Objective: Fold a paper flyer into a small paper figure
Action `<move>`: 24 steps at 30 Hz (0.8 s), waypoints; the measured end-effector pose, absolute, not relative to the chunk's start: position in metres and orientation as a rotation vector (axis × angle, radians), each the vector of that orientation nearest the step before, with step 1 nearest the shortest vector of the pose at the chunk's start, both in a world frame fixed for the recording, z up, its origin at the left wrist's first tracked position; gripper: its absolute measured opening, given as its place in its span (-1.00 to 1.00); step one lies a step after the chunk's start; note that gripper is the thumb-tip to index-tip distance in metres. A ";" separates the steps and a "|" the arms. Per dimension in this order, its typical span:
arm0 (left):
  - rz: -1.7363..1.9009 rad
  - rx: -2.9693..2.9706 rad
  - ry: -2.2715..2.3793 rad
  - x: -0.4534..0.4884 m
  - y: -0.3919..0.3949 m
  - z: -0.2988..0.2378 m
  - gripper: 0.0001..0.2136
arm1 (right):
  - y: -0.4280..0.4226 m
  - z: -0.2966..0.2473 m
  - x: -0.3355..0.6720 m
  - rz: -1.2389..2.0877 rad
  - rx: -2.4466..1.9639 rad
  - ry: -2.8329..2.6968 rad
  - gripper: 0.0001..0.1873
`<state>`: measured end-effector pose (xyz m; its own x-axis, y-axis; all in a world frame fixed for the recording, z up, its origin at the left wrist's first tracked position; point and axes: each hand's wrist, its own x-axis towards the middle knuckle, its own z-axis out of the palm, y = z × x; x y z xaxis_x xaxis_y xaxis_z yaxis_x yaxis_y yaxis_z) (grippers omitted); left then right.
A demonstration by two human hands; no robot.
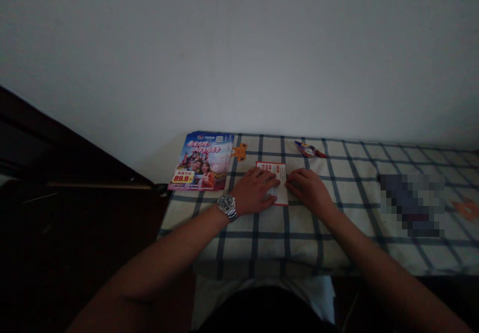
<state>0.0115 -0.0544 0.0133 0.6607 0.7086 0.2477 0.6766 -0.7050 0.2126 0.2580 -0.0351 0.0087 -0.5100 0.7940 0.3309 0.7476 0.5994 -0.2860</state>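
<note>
A white leaflet with a red border and red print (281, 193) lies on the checked tablecloth (239, 243) in front of me. My left hand (254, 191), with a metal watch on its wrist, rests flat across the leaflet, its fingers spread and covering much of the print. At the leaflet's right edge is my right hand (309, 188), its fingers bent and drawn together on that edge. The fingertips are small and dim. Left of my hands lies a stack of colourful flyers (202, 166), slightly fanned, with "89.9" printed on the top one.
Behind my right hand a crumpled blue and red wrapper (310, 149) lies near the wall (239, 64). A blurred-out dark object (409, 206) is on the cloth at the right. Dark furniture (56, 143) stands beyond the table's left edge.
</note>
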 end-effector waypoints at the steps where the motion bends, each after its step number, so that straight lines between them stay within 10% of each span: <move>1: 0.480 2.771 1.159 0.011 -0.054 0.013 -0.57 | -0.033 0.008 0.257 0.145 -1.252 -2.397 -0.95; 24: 0.476 2.767 1.168 0.011 -0.055 0.014 -0.58 | 0.025 0.010 0.246 0.203 -1.307 -2.294 -0.90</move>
